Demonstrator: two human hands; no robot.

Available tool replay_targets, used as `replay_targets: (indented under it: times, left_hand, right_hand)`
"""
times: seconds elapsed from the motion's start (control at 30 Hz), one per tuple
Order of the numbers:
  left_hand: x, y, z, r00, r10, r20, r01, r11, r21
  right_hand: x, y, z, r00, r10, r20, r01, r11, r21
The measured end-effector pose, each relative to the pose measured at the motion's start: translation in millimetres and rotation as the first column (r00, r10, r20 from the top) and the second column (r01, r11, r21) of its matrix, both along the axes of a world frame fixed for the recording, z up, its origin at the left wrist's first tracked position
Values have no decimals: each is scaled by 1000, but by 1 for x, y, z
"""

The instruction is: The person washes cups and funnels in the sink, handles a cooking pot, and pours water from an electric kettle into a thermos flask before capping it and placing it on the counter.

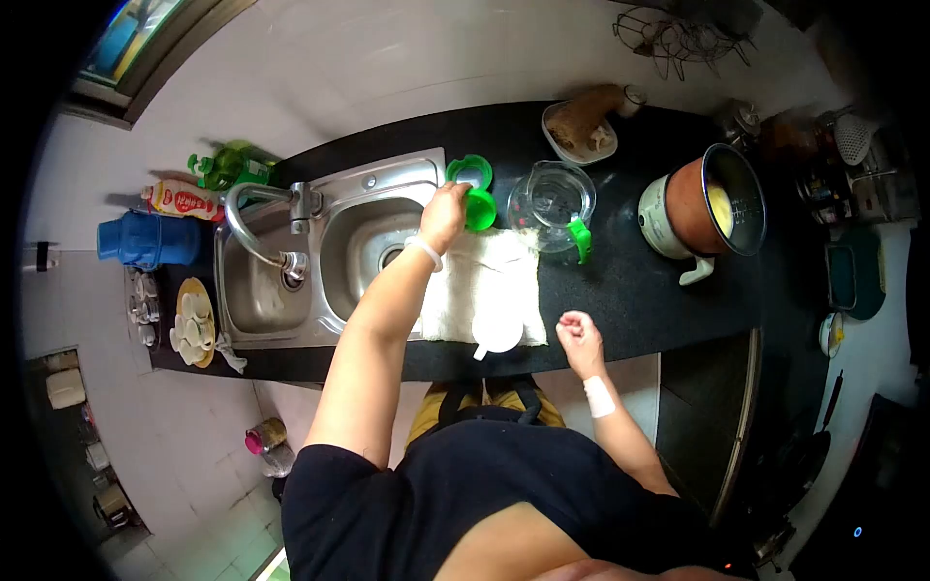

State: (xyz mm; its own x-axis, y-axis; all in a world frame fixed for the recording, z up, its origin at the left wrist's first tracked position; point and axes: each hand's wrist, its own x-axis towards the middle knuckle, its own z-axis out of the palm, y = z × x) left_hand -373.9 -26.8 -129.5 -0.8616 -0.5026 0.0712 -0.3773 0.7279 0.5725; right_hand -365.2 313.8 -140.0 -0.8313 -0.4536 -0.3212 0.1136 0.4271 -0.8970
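My left hand [444, 215] reaches across the counter beside the sink, its fingers closed on the edge of a round green lid [480, 209]. Just behind that lid lies a green ring-shaped piece [471, 171]. My right hand [581, 344] is over the front edge of the counter, fingers loosely curled and slightly apart, with nothing seen in it. A white cloth [475, 281] lies between my hands, and a white cup with a handle [497, 331] is on its front part. To the right of the lid stands a clear pitcher [550, 205] with a green handle [580, 238].
A double steel sink [329, 329] with a curved faucet [237, 213] is on the left. At the right stands a pot-like cooker [690, 208] with yellowish contents. Behind are a white dish [593, 147], and at far left several bottles and a blue container [147, 238].
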Motion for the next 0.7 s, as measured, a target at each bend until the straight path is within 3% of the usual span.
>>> replay_targets:
  times: [0.2, 0.3, 0.43, 0.6, 0.7]
  left_hand:
    - [-14, -19, -14, 963, 263, -59, -245, 946, 213]
    - [-22, -31, -49, 905, 424, 33, -388, 794, 468]
    - [-21, -10, -11, 846, 511, 153, -472, 584, 661]
    - [1, -16, -47, 947, 272, 171, -321, 821, 472]
    - [13, -18, -63, 966, 201, 163, -255, 847, 466]
  right_hand:
    - [23, 12, -21, 981, 17, 191, -17, 1000, -3]
    - [28, 9, -12, 972, 120, 201, -120, 993, -11]
    - [41, -11, 30, 917, 309, 252, -312, 950, -29]
    - [49, -9, 21, 922, 312, 230, -320, 948, -2]
    - [42, -5, 17, 933, 292, 211, -305, 952, 31]
